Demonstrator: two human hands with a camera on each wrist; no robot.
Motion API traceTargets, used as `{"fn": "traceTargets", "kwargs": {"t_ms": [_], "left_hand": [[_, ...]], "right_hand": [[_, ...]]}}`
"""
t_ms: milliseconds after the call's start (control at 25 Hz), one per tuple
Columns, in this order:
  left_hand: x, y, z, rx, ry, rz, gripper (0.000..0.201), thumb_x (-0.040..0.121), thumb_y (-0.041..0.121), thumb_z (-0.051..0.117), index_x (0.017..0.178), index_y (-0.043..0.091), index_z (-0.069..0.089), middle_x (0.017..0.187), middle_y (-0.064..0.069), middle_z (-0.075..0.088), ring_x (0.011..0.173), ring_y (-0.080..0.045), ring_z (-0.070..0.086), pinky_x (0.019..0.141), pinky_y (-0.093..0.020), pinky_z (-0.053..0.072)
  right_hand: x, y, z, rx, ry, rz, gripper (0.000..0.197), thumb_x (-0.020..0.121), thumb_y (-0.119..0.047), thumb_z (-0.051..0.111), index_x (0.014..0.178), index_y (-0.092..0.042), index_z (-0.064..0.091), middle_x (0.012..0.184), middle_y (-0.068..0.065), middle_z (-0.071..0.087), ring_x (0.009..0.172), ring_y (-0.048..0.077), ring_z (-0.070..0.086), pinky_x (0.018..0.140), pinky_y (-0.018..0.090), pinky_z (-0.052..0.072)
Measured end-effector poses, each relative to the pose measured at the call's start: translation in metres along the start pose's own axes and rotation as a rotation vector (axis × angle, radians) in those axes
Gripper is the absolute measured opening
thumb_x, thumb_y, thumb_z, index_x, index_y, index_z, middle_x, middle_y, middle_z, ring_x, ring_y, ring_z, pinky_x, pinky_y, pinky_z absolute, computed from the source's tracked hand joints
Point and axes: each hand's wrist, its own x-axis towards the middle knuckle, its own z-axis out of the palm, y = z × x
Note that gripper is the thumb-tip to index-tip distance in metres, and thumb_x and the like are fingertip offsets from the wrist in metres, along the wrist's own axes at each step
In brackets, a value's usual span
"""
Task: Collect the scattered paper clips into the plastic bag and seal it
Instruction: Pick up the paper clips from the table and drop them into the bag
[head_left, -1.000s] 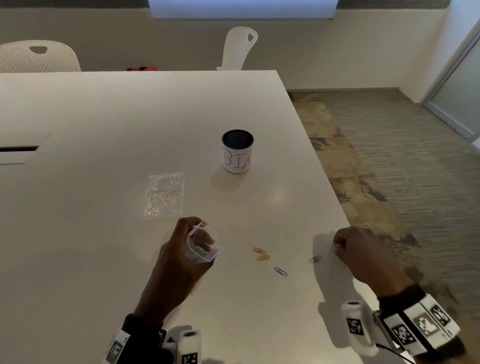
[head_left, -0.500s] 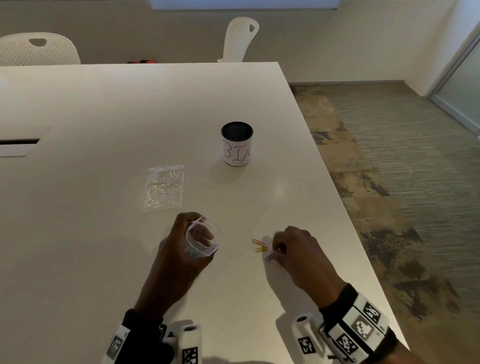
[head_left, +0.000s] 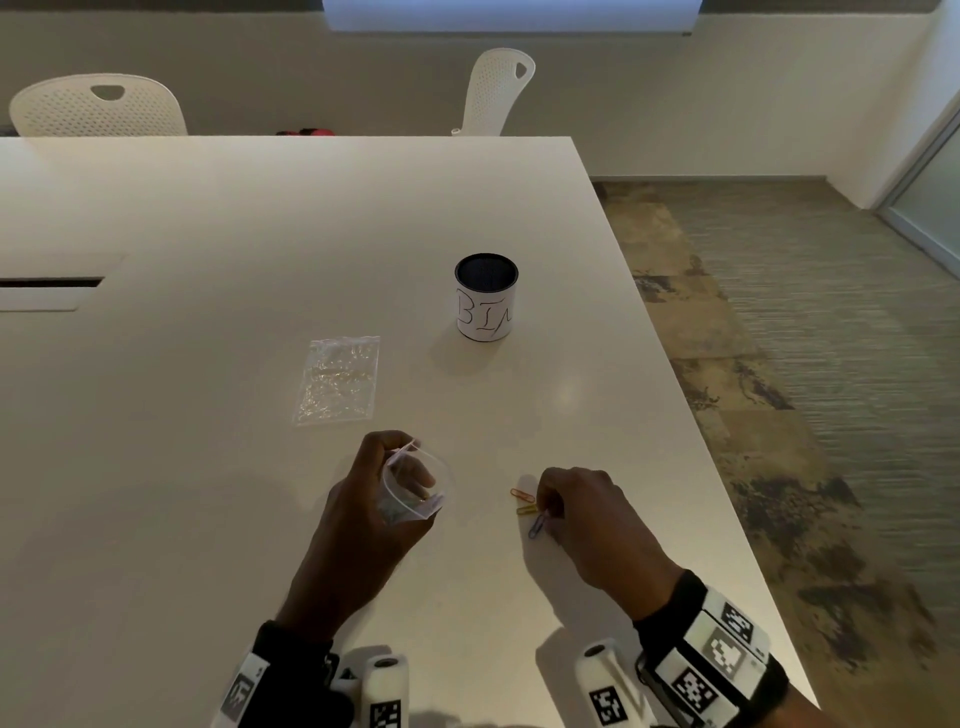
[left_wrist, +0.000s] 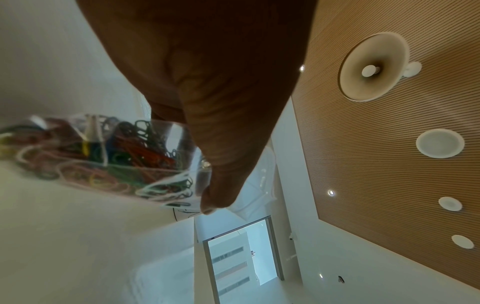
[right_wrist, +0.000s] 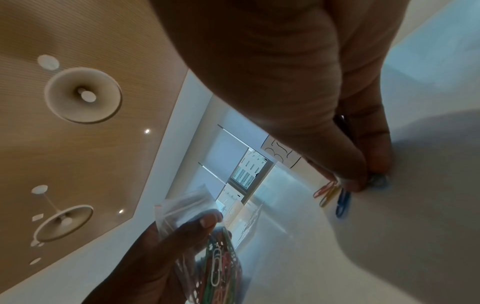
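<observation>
Three loose paper clips (head_left: 525, 506), two bags (head_left: 413, 480).

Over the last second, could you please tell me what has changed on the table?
The right hand moved left from near the table edge to the three loose clips and now pinches the blue paper clip, dragging it beside the yellow paper clip. The left hand still holds the open plastic bag; the bin and spare bag stayed put.

Btwn my hands: thin orange wire clip (head_left: 522, 494), yellow wire clip (head_left: 526, 510), blue wire clip (head_left: 537, 525) at my R fingertips. Clear plastic bag (head_left: 413, 483) in my L hand: mixed red, green, white, blue clips. Beyond: white can w/ black scrawl (head_left: 485, 297). B/w checker tags (head_left: 722, 654) on R wrist.
</observation>
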Motion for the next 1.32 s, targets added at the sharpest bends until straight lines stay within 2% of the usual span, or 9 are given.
{"fn": "traceTargets", "kwargs": {"t_ms": [360,520,680,840,920,1000,1160,1240,1320], "left_hand": [[0.002,-0.002,0.003,0.007,-0.011,0.019,0.052,0.079,0.011,0.087,0.116,0.027,0.054,0.092,0.011,0.072,0.091,-0.009,0.071,0.073,-0.005,0.051],[0.002,-0.002,0.004,0.020,-0.021,0.031,0.051,0.080,0.013,0.086,0.117,0.026,0.054,0.093,0.012,0.072,0.091,-0.009,0.070,0.072,-0.009,0.054],[0.001,-0.004,0.005,0.008,-0.022,0.041,0.051,0.081,0.012,0.086,0.118,0.026,0.053,0.092,0.009,0.072,0.091,-0.009,0.070,0.072,-0.005,0.051],[0.000,-0.004,0.005,-0.006,-0.034,0.048,0.051,0.081,0.012,0.086,0.117,0.027,0.053,0.093,0.007,0.072,0.090,-0.012,0.071,0.074,-0.011,0.054],[0.000,-0.004,0.005,-0.007,-0.036,0.056,0.052,0.080,0.011,0.087,0.117,0.027,0.054,0.092,0.008,0.073,0.088,-0.013,0.072,0.074,-0.012,0.055],[0.000,-0.004,0.006,0.004,-0.039,0.066,0.052,0.080,0.013,0.088,0.117,0.025,0.053,0.091,0.008,0.074,0.086,-0.011,0.073,0.071,-0.011,0.055],[-0.002,-0.002,0.006,0.007,-0.040,0.058,0.052,0.079,0.012,0.088,0.115,0.025,0.053,0.092,0.010,0.073,0.086,-0.007,0.072,0.070,-0.009,0.053],[-0.002,-0.001,0.006,0.004,-0.022,0.060,0.052,0.079,0.011,0.088,0.115,0.026,0.053,0.093,0.012,0.072,0.086,-0.009,0.072,0.071,-0.008,0.052],[-0.003,-0.002,0.006,-0.010,-0.014,0.064,0.052,0.080,0.011,0.088,0.116,0.025,0.054,0.091,0.010,0.072,0.086,-0.011,0.071,0.072,-0.008,0.052]], "right_hand": [[0.006,-0.002,-0.005,-0.010,-0.079,0.019,0.017,0.090,-0.022,0.071,0.106,-0.018,0.066,0.108,0.004,0.069,0.097,0.022,0.064,0.087,0.035,0.055],[0.004,-0.007,-0.003,-0.053,-0.072,-0.009,0.017,0.091,-0.023,0.071,0.106,-0.015,0.071,0.110,0.005,0.070,0.101,0.022,0.066,0.091,0.033,0.055],[0.005,-0.005,-0.006,-0.063,-0.075,-0.033,0.006,0.093,-0.017,0.067,0.099,-0.018,0.068,0.107,0.003,0.066,0.095,0.020,0.064,0.086,0.030,0.054],[0.004,-0.019,-0.025,0.330,0.095,-0.230,0.007,0.093,-0.014,0.072,0.091,-0.019,0.067,0.085,-0.006,0.072,0.076,0.011,0.067,0.078,0.031,0.060],[-0.002,-0.043,-0.035,0.544,0.211,-0.350,0.006,0.090,-0.013,0.076,0.090,-0.016,0.071,0.081,-0.005,0.073,0.077,0.012,0.070,0.076,0.025,0.060],[-0.003,-0.066,-0.036,0.619,0.235,-0.443,0.005,0.089,-0.011,0.078,0.091,-0.014,0.074,0.083,-0.005,0.075,0.079,0.012,0.072,0.077,0.023,0.060],[0.008,-0.071,-0.031,0.510,0.226,-0.531,0.011,0.092,-0.013,0.076,0.102,-0.016,0.080,0.095,-0.006,0.079,0.085,0.006,0.074,0.081,0.026,0.061],[0.017,-0.051,-0.039,0.490,0.264,-0.473,0.012,0.091,-0.015,0.076,0.102,-0.016,0.080,0.094,-0.006,0.078,0.084,0.005,0.074,0.082,0.026,0.061],[0.024,-0.025,-0.047,0.320,0.162,-0.391,0.025,0.088,-0.023,0.080,0.112,-0.019,0.075,0.103,-0.006,0.076,0.089,0.004,0.071,0.085,0.029,0.061]]}}
